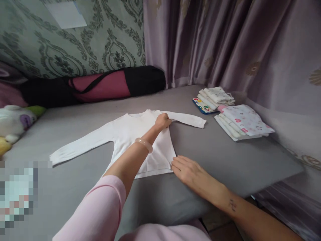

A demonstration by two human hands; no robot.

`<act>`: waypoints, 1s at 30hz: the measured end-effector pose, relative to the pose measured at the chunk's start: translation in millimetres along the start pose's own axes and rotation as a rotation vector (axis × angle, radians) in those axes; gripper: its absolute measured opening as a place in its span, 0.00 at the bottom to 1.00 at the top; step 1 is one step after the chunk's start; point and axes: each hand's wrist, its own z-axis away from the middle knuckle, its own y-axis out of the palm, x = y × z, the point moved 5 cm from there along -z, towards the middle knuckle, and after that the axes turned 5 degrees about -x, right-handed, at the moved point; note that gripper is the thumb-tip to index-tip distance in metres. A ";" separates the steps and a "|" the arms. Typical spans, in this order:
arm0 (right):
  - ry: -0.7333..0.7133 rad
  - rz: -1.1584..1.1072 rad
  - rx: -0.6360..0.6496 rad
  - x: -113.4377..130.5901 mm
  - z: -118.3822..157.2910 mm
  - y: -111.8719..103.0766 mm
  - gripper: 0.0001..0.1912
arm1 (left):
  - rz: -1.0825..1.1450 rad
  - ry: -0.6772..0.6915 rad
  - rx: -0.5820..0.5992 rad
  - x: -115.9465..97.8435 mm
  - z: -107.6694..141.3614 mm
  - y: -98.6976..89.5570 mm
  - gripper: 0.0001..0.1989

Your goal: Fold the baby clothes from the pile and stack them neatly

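A white long-sleeved shirt [126,129] lies spread on the grey bed sheet [200,160], its neckline away from me and both sleeves stretched out sideways. My left hand [163,121] reaches across it, closed on the fabric by the base of the right-hand sleeve. At the lower right corner of the hem, my right hand [185,169] has its fingers closed on the shirt's edge. My left forearm hides part of the shirt's front and hem.
Two stacks of folded clothes, one with a colourful-edged piece [214,98] and one with a pink-patterned piece [247,120], sit at the right. A black and maroon long bag [100,87] lies along the wall. Plush toys [15,122] are at the left. Curtains [225,40] hang behind.
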 end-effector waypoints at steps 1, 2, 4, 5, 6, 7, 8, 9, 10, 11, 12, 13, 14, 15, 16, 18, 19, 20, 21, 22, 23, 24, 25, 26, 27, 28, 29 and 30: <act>0.014 -0.001 0.040 0.1 0.3 -2.0 0.08 | 0.003 -0.007 -0.017 0.4 0.4 0.1 0.11; 0.031 -0.005 0.070 -0.1 0.8 -4.5 0.08 | 0.002 -0.012 -0.032 0.9 0.8 0.7 0.11; 0.074 -0.024 0.106 -1.1 2.6 -9.1 0.09 | -0.002 -0.022 -0.056 2.0 0.8 3.1 0.12; 0.097 -0.041 0.117 -2.0 4.3 -10.5 0.10 | -0.005 -0.023 -0.064 2.3 0.5 4.5 0.12; 0.120 -0.062 0.124 -3.1 6.5 -11.1 0.10 | -0.009 -0.021 -0.072 2.2 0.2 5.7 0.11; 0.139 -0.083 0.126 -4.6 8.9 -11.2 0.11 | -0.017 -0.010 -0.078 1.4 -0.2 6.5 0.11; 0.155 -0.103 0.129 -6.5 11.4 -11.0 0.11 | -0.028 0.006 -0.079 0.4 -0.2 6.9 0.10; 0.164 -0.122 0.133 -8.9 13.7 -10.9 0.10 | -0.037 0.028 -0.072 -0.9 0.4 6.7 0.10; 0.167 -0.144 0.139 -11.8 15.2 -11.2 0.09 | -0.039 0.057 -0.057 -2.1 1.9 5.7 0.10; 0.165 -0.169 0.148 -15.3 15.5 -12.1 0.08 | -0.032 0.091 -0.036 -2.6 5.0 3.9 0.10; 0.162 -0.198 0.163 -19.5 14.5 -13.5 0.07 | -0.014 0.130 -0.013 -2.1 9.8 1.0 0.11; 0.163 -0.229 0.181 -24.5 11.7 -15.2 0.08 | 0.008 0.174 0.007 -0.3 17.0 -3.1 0.13; 0.169 -0.259 0.200 -30.3 6.9 -17.0 0.09 | 0.024 0.221 0.014 3.2 26.4 -8.3 0.13; 0.181 -0.284 0.215 -36.5 0.1 -18.4 0.10 | 0.029 0.270 0.007 8.4 38.3 -14.4 0.14; 0.200 -0.300 0.221 -43.0 -8.7 -19.0 0.11 | 0.018 0.318 -0.006 15.0 52.3 -20.3 0.14; 0.244 -0.316 0.184 -54.4 -31.7 -16.2 0.12 | -0.051 0.398 -0.068 31.0 85.4 -30.5 0.14; 0.266 -0.321 0.139 -58.7 -45.0 -12.3 0.13 | -0.093 0.424 -0.074 39.3 103.1 -32.0 0.13; 0.285 -0.328 0.082 -61.4 -58.5 -6.4 0.15 | -0.133 0.423 -0.076 48.0 120.3 -31.7 0.13; 0.303 -0.337 0.019 -62.6 -71.5 1.4 0.17 | -0.161 0.406 -0.083 56.2 136.5 -30.0 0.13; 0.316 -0.347 -0.027 -62.3 -83.2 11.7 0.19 | -0.187 0.388 -0.085 63.2 151.5 -26.7 0.15; 0.324 -0.354 -0.043 -60.5 -93.2 24.0 0.22 | -0.211 0.372 -0.086 69.1 165.0 -22.5 0.17; 0.343 -0.353 -0.039 -58.7 -100.7 37.0 0.24 | -0.232 0.350 -0.094 74.6 176.6 -18.6 0.20; 0.375 -0.346 -0.025 -57.5 -105.6 49.5 0.26 | -0.255 0.323 -0.100 80.0 186.4 -15.2 0.24; 0.409 -0.331 -0.006 -56.9 -107.9 60.4 0.28 | -0.277 0.299 -0.098 85.4 194.6 -12.8 0.27; 0.439 -0.312 0.010 -57.1 -107.9 68.7 0.30 | -0.298 0.281 -0.090 90.9 201.5 -11.8 0.29; 0.463 -0.292 0.022 -58.1 -106.1 74.4 0.32 | -0.319 0.276 -0.072 96.3 207.3 -12.1 0.31; 0.477 -0.272 0.029 -59.8 -103.3 77.5 0.33 | -0.337 0.285 -0.047 101.4 212.3 -13.6 0.32; 0.478 -0.252 0.031 -61.8 -100.0 78.5 0.34 | -0.352 0.305 -0.022 106.0 216.8 -16.3 0.32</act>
